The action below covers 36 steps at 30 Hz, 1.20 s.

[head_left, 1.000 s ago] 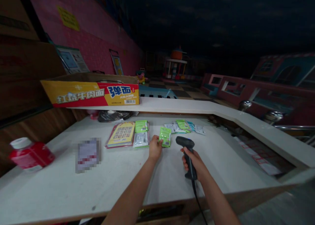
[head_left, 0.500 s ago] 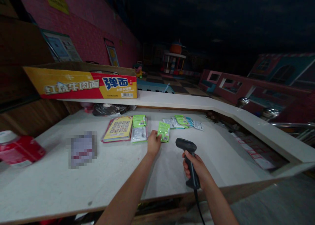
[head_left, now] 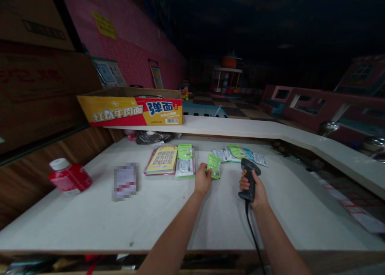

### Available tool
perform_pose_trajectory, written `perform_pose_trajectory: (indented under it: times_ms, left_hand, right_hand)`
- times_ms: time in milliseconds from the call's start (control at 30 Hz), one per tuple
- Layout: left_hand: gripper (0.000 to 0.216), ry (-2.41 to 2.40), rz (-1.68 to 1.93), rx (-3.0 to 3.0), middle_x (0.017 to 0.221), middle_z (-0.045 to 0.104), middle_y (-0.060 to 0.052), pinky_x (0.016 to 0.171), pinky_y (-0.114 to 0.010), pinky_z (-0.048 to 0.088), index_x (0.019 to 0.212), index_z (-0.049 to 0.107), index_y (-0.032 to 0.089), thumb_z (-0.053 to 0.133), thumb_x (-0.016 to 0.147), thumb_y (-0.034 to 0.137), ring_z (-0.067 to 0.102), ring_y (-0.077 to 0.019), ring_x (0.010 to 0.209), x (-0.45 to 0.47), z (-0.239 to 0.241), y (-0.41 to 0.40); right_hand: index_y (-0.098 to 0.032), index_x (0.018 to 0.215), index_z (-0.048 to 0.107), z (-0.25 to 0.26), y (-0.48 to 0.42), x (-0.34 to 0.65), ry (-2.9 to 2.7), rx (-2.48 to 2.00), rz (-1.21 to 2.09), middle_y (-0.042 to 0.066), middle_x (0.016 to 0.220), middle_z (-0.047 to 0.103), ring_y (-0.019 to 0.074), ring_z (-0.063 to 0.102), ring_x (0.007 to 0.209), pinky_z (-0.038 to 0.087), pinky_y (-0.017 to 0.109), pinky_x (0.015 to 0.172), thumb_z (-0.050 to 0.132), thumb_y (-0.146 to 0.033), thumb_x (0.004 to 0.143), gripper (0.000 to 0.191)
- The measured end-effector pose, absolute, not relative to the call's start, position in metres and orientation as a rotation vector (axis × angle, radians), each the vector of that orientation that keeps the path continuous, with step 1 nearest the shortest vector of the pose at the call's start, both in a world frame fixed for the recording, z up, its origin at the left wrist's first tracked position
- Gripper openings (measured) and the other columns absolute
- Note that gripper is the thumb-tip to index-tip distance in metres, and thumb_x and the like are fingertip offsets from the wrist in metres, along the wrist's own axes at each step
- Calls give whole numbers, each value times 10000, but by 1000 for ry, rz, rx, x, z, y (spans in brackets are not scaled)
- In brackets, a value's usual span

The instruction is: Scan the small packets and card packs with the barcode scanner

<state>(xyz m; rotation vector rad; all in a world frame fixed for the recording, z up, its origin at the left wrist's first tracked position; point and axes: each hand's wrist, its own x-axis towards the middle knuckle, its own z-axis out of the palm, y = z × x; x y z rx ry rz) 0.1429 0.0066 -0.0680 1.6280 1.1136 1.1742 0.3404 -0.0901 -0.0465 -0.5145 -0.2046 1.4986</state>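
My left hand point(head_left: 203, 180) pinches a small green packet point(head_left: 214, 166) by its left edge, just above the white counter. In my right hand point(head_left: 258, 188) is a black barcode scanner point(head_left: 248, 178), fingers wrapped round its handle and its cable hanging down. The scanner's head is to the right of the green packet, apart from it. Left of my left hand lie another green packet point(head_left: 184, 151) and a silver packet point(head_left: 185, 167), beside a yellow booklet point(head_left: 163, 160). Behind the scanner is a loose group of green, silver and blue packets point(head_left: 236, 151).
A red bottle point(head_left: 70, 177) with a white cap and a blurred-out item point(head_left: 125, 181) stand on the counter's left. A yellow and red noodle carton point(head_left: 132, 111) sits on the raised white ledge point(head_left: 228, 125). Brown cardboard boxes point(head_left: 45, 88) are stacked at far left.
The view has swung left, so the counter shows further right. My right hand has turned the scanner more upright. My left hand still holds the green packet.
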Motion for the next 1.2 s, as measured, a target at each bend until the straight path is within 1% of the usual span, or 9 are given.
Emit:
perform_pose_trajectory:
  times_ms: [133, 233, 433, 567, 700, 800, 900, 1033, 1200]
  left_hand:
    - [96, 1036, 1172, 1533, 747, 624, 5, 519, -247, 506, 900, 454, 212, 504, 842, 270, 619, -146, 610, 145, -70, 8]
    - [145, 972, 1177, 1453, 754, 644, -2, 555, -265, 541, 946, 450, 209, 526, 839, 272, 633, -148, 622, 146, -69, 3]
    - [221, 985, 1409, 1295, 966, 682, -69, 664, -289, 582, 996, 462, 195, 562, 833, 306, 682, -179, 844, 124, -50, -13]
    - [192, 1213, 1498, 1280, 906, 655, -54, 616, -285, 571, 993, 474, 181, 546, 822, 232, 677, -168, 749, 85, -27, -2]
    - [172, 1603, 1237, 1584, 804, 637, -39, 595, -278, 520, 993, 504, 167, 503, 822, 150, 660, -173, 658, 51, -1, 9]
    - [200, 1937, 1006, 1988, 816, 647, -77, 709, -316, 493, 1037, 536, 156, 507, 840, 164, 657, -228, 798, 38, 12, 6]
    - [185, 2182, 802, 2321, 959, 641, -134, 814, -365, 457, 1008, 585, 153, 542, 843, 223, 598, -281, 970, 33, 15, -3]
    - [175, 2017, 674, 2636, 1137, 611, -149, 908, -420, 412, 989, 646, 186, 563, 855, 263, 538, -304, 1076, 37, 6, -11]
    - [289, 1749, 570, 2746, 1181, 636, -132, 968, -448, 378, 1102, 664, 239, 646, 826, 321, 553, -310, 1106, 43, -7, -15]
  right_hand:
    - [-190, 900, 540, -58, -93, 345, -136, -404, 1509, -72, 592, 436, 64, 456, 440, 420, 135, 364, 713, -311, 788, 240]
    - [-189, 897, 538, -59, -93, 346, -115, -403, 1512, -71, 595, 425, 64, 446, 434, 419, 141, 358, 695, -305, 802, 217]
    - [-192, 897, 536, -60, -92, 347, -157, -436, 1509, -74, 596, 417, 69, 447, 436, 429, 159, 359, 713, -316, 784, 244]
    - [-186, 899, 527, -59, -92, 346, -132, -427, 1513, -73, 593, 433, 60, 441, 431, 420, 145, 362, 710, -303, 785, 245]
    - [-189, 892, 528, -58, -92, 344, -124, -414, 1521, -68, 587, 441, 64, 453, 437, 424, 145, 366, 703, -294, 790, 229]
    - [-192, 882, 527, -60, -91, 344, -109, -408, 1513, -64, 585, 445, 69, 458, 434, 430, 152, 363, 711, -295, 781, 234]
    - [-200, 884, 517, -62, -90, 343, -89, -400, 1508, -64, 583, 452, 68, 457, 431, 429, 151, 359, 712, -292, 778, 240]
    - [-204, 893, 516, -64, -88, 343, -67, -390, 1517, -62, 584, 460, 73, 458, 427, 431, 161, 349, 707, -290, 781, 237]
    - [-188, 911, 526, -62, -88, 343, -77, -383, 1508, -64, 581, 462, 63, 454, 428, 416, 146, 356, 708, -283, 780, 243]
